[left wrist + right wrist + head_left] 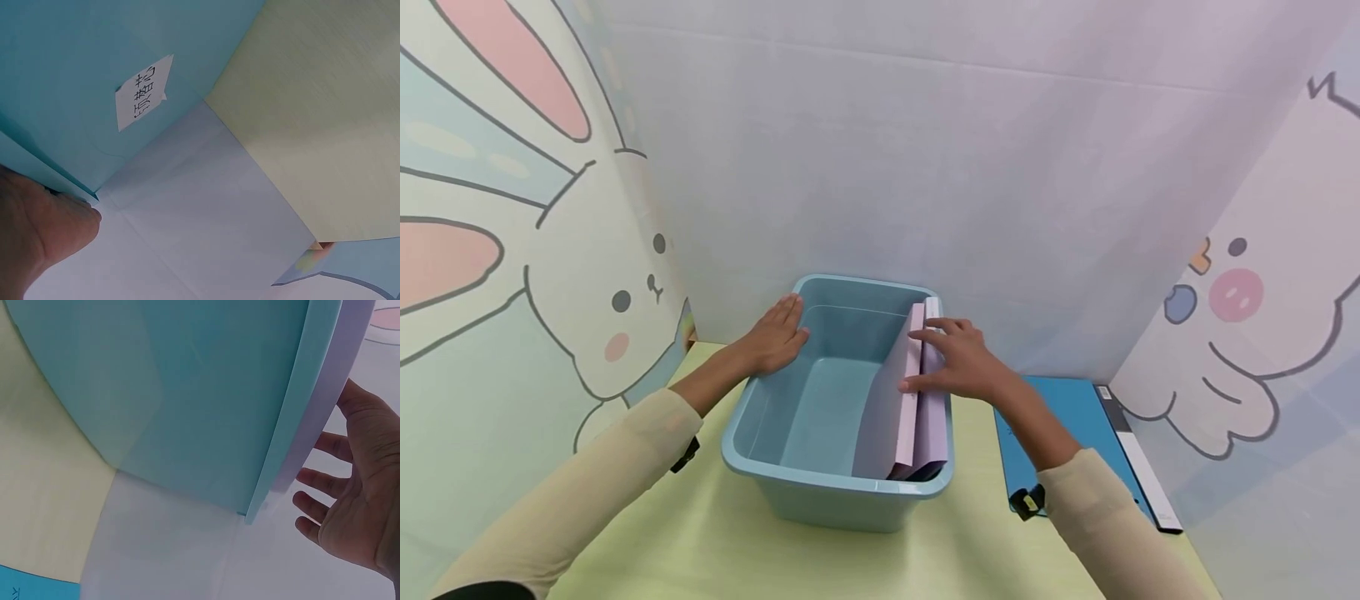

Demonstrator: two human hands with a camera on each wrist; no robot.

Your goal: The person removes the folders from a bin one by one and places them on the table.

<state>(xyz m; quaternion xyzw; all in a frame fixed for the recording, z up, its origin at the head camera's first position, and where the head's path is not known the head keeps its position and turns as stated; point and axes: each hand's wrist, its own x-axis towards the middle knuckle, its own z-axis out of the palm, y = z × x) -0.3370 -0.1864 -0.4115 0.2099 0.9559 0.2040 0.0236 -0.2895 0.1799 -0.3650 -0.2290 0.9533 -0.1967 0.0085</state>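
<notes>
A light blue plastic bin [838, 477] stands on the table, wide opening upward. My left hand [775, 335] rests on its left rim with the fingers straight; the left wrist view shows that hand [50, 222] at the rim too. Two pale purple-pink file folders stand on edge along the bin's right side: an inner one [887, 408] and an outer one [932, 425]. Over their top edges my right hand [958, 364] spreads its fingers, touching them without curling round. In the right wrist view, its fingertips [306, 475] meet the purple edge.
A blue file folder [1075, 400] with a white-and-black spine lies on the yellow-green table [722, 542], right of the bin. A white label [144, 94] with handwriting is stuck on the bin's outer side. A pale curtain wall [880, 167] rises close behind; cartoon-printed panels flank both sides.
</notes>
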